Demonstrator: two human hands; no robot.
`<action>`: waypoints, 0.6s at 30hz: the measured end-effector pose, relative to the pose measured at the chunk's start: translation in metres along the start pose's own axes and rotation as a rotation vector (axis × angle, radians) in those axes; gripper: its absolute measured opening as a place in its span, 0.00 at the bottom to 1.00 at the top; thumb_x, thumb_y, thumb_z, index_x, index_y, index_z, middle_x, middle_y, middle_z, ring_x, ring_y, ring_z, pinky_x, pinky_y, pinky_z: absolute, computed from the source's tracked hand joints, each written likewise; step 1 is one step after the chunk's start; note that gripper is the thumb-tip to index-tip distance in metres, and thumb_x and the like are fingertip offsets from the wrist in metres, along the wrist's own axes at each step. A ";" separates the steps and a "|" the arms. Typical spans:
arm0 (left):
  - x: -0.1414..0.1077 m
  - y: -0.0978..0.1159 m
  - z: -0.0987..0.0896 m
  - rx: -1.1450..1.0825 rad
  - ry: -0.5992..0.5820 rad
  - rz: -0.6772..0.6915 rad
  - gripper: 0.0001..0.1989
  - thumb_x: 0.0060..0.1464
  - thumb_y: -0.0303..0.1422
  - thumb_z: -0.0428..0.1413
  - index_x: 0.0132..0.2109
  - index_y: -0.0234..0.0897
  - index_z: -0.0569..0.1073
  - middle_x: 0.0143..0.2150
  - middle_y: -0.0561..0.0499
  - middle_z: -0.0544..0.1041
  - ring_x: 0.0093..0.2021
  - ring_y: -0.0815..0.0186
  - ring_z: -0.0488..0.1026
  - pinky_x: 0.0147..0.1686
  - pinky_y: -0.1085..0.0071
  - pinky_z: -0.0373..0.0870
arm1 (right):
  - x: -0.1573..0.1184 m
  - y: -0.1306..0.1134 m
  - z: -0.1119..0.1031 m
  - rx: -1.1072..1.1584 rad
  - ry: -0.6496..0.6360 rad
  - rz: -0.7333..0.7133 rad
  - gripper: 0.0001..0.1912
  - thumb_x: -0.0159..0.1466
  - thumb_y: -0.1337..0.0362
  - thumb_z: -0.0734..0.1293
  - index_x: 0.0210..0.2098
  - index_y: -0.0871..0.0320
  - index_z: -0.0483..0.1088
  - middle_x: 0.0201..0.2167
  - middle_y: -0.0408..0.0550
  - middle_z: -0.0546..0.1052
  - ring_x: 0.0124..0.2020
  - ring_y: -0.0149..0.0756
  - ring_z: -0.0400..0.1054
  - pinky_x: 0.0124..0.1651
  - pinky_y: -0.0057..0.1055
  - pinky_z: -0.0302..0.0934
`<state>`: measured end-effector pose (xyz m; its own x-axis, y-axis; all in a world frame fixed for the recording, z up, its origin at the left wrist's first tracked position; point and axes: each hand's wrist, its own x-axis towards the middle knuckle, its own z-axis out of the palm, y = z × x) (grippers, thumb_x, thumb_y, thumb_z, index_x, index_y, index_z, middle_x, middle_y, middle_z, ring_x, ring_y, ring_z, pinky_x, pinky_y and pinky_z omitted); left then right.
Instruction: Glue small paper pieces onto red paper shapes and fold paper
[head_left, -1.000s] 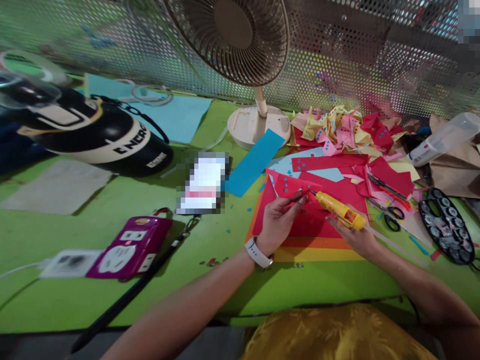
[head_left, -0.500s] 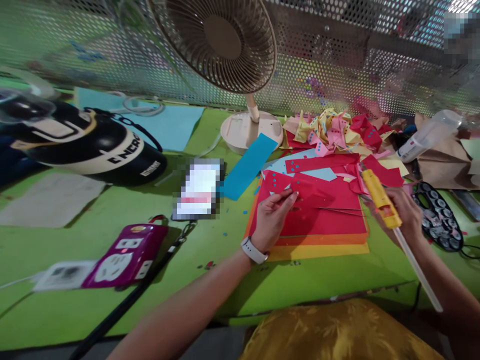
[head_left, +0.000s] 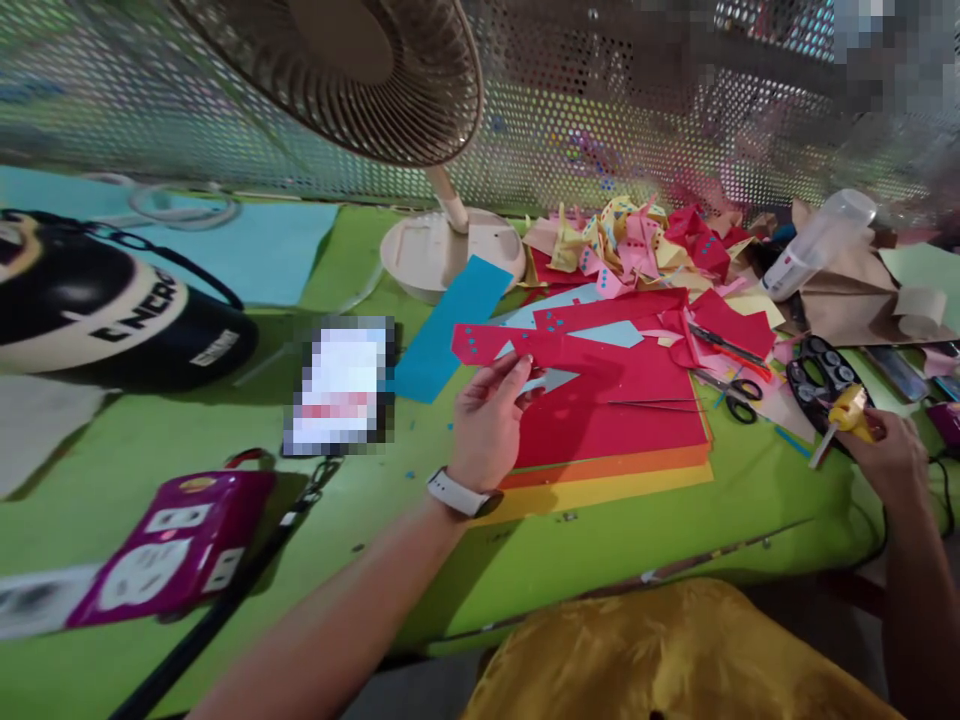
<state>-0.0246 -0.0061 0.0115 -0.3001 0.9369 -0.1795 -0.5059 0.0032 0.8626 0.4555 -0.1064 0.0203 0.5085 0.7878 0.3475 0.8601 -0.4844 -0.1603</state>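
Note:
My left hand [head_left: 489, 425], with a white-banded watch on the wrist, pinches a red paper piece [head_left: 476, 345] with small blue dots. A pale pointed piece [head_left: 559, 380] shows beside those fingers; I cannot tell whether it is held too. Underneath lies a stack of red, orange and yellow sheets [head_left: 600, 435], with thin tweezers [head_left: 652, 405] on top. Far to the right, my right hand [head_left: 892, 455] is closed around a yellow glue gun [head_left: 851, 408], a glue stick poking out of it. It is by a black tray with round cells [head_left: 802, 375].
Scissors [head_left: 741, 400] and a red-black cutter [head_left: 727, 350] lie right of the stack. Behind are folded paper pieces [head_left: 637, 235], a clear bottle [head_left: 817, 245] and a fan [head_left: 450, 250]. To the left are a phone [head_left: 341, 385], purple power strip [head_left: 180, 540] and black flask [head_left: 150, 310].
My right hand has carried the glue gun rightward, away from the stack to the black tray. My left hand still pinches the red paper. The view has swung right.

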 end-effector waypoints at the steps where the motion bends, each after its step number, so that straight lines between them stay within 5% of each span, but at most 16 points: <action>1: 0.001 0.001 0.000 0.000 0.007 0.006 0.13 0.37 0.36 0.70 0.34 0.40 0.80 0.33 0.52 0.81 0.34 0.67 0.78 0.30 0.74 0.72 | 0.001 0.002 -0.002 -0.026 -0.037 -0.002 0.29 0.49 0.40 0.63 0.41 0.54 0.71 0.36 0.59 0.76 0.39 0.53 0.72 0.42 0.45 0.65; 5: 0.003 0.003 0.000 -0.019 0.030 0.019 0.13 0.37 0.35 0.70 0.34 0.40 0.80 0.33 0.52 0.81 0.33 0.67 0.78 0.30 0.73 0.72 | 0.006 -0.005 -0.028 -0.197 -0.169 -0.126 0.25 0.51 0.41 0.65 0.41 0.49 0.73 0.41 0.60 0.78 0.43 0.56 0.72 0.41 0.48 0.64; 7: 0.004 0.005 -0.001 -0.028 0.034 0.023 0.13 0.37 0.35 0.70 0.34 0.40 0.80 0.32 0.52 0.81 0.33 0.67 0.78 0.30 0.73 0.71 | 0.005 -0.029 -0.045 -0.224 -0.064 -0.207 0.22 0.56 0.43 0.65 0.42 0.49 0.73 0.44 0.60 0.78 0.45 0.57 0.71 0.41 0.50 0.64; 9: 0.006 0.008 -0.001 -0.033 0.047 0.030 0.13 0.38 0.35 0.70 0.34 0.40 0.80 0.32 0.52 0.81 0.34 0.67 0.78 0.31 0.73 0.71 | -0.002 -0.068 -0.056 -0.085 0.029 -0.362 0.18 0.62 0.48 0.63 0.45 0.49 0.72 0.42 0.58 0.78 0.44 0.49 0.73 0.44 0.44 0.65; 14: 0.014 0.021 -0.003 -0.068 0.118 0.085 0.13 0.38 0.34 0.70 0.34 0.40 0.79 0.32 0.53 0.80 0.33 0.69 0.77 0.31 0.74 0.71 | -0.030 -0.191 -0.038 0.080 -0.323 -0.940 0.16 0.68 0.56 0.59 0.50 0.55 0.70 0.50 0.55 0.75 0.50 0.44 0.71 0.50 0.39 0.66; 18: 0.019 0.028 -0.005 -0.095 0.120 0.108 0.14 0.37 0.34 0.70 0.34 0.40 0.79 0.31 0.54 0.80 0.33 0.69 0.77 0.32 0.74 0.71 | -0.043 -0.245 -0.017 -0.152 -0.517 -1.063 0.12 0.67 0.64 0.62 0.48 0.59 0.71 0.48 0.56 0.75 0.42 0.43 0.74 0.40 0.35 0.67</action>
<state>-0.0486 0.0098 0.0297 -0.4485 0.8814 -0.1485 -0.5379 -0.1335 0.8324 0.2227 -0.0280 0.0608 -0.4696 0.8644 -0.1794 0.8644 0.4916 0.1059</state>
